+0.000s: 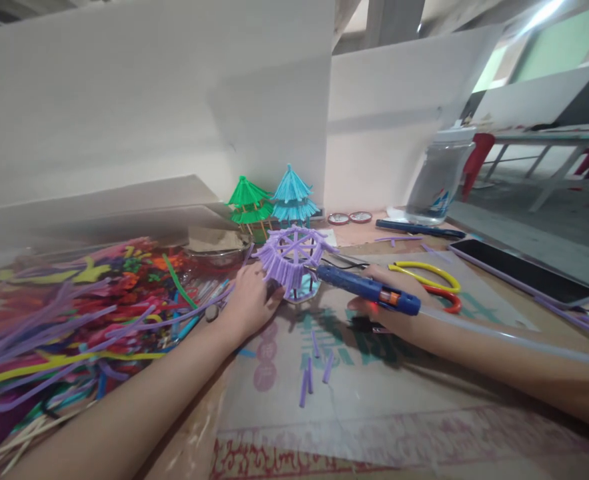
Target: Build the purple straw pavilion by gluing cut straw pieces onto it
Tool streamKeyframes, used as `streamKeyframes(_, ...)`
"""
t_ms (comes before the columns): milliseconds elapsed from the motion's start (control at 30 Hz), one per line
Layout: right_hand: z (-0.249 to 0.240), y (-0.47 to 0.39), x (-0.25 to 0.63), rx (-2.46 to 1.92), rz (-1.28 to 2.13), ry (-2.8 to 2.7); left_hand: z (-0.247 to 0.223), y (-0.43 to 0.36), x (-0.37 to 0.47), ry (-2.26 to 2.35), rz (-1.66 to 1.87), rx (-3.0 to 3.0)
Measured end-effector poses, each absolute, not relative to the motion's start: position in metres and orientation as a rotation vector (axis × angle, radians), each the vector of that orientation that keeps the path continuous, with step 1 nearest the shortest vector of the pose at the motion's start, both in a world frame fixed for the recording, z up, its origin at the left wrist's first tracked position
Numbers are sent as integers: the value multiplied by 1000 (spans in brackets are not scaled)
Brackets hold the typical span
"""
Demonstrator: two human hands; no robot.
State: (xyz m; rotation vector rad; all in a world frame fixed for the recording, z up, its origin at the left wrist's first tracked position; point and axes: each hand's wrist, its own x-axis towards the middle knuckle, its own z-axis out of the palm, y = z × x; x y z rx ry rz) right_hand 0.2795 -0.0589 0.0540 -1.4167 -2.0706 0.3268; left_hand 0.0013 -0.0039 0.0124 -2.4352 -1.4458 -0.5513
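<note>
My left hand [254, 300] is closed on a small purple pipe-cleaner pavilion [284, 270] at its left side. The pavilion has an open spoked top, a fringe of short purple pieces, dark posts and a light blue base. In my right hand [399, 303] is a blue hot glue gun [367, 288], a clear glue stick running out of its back end. The gun's nozzle points left and meets or nearly meets the pavilion's right edge. Several short purple pipe-cleaner pieces [310, 377] lie on the printed sheet [374, 407] below.
A heap of colourful pipe cleaners [104, 313] covers the left side. Behind the pavilion stand a green pavilion [247, 200] and a blue one [293, 193]. Yellow-and-red handled scissors [431, 272], a phone [521, 270], a pen [419, 229], glasses [349, 218] and a clear plastic jar [437, 180] are on the right.
</note>
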Motion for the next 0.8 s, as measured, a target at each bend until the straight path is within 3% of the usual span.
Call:
streamKeyframes(133, 53, -60, 280, -1385, 481, -2041, 11, -4, 2, -1450, -593, -2455)
streamKeyframes(433, 52, -58, 281, -1369, 268, -2099, 10, -3, 3, -1441, -660, -2466)
streamKeyframes(633, 50, -59, 280, -1398, 461, -2048, 10, -3, 3, -1434, -678, -2465)
streamKeyframes(800, 53, -60, 281, -1390, 334, -2103, 8, -2, 4, -1462, -716, -2461)
